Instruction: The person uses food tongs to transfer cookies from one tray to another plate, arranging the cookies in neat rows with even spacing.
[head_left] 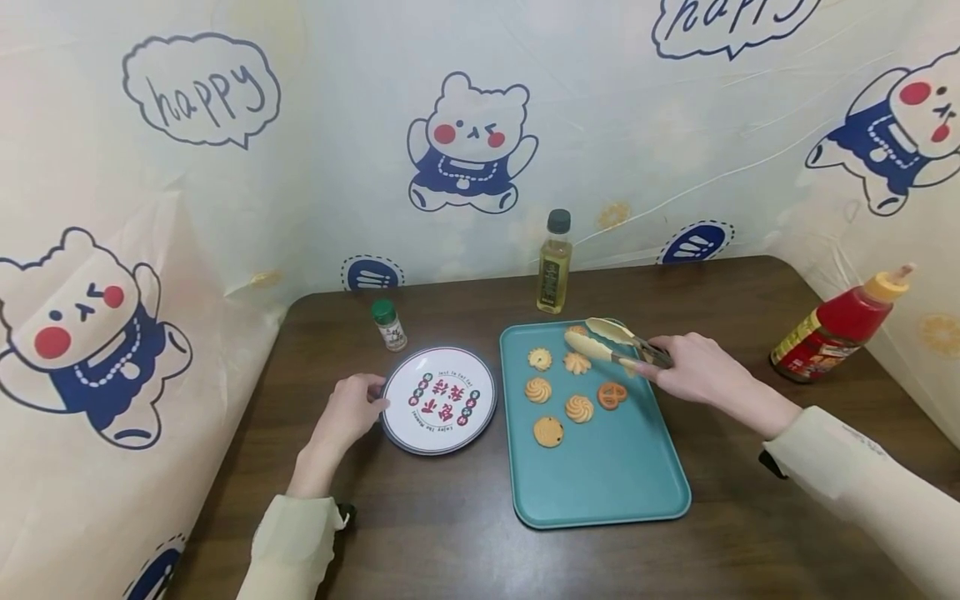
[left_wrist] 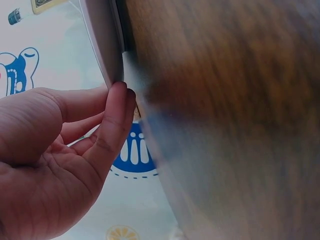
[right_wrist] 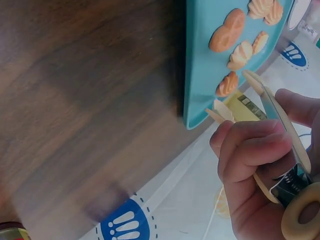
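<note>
My left hand (head_left: 351, 412) pinches the left rim of a round white plate (head_left: 486, 396) with a blue edge and red lettering; thumb and fingertips meet at the plate's edge in the left wrist view. With curled fingers, my right hand (head_left: 693, 367) grips tongs (head_left: 588, 345) with cream-coloured tips. The tips are spread apart above the far end of a teal tray (head_left: 600, 483), close to a swirled cookie (right_wrist: 227, 84). Whether they touch it I cannot tell. Several other cookies lie on the tray, among them a pretzel-shaped one (head_left: 612, 396) and a round one (head_left: 548, 432).
An oil bottle (head_left: 553, 271) stands behind the tray. Behind the plate is a small green-capped shaker (head_left: 389, 326). A red squeeze bottle (head_left: 840, 327) with a yellow cap stands at the right. Printed cloth (head_left: 472, 242) surrounds the brown table (head_left: 435, 533).
</note>
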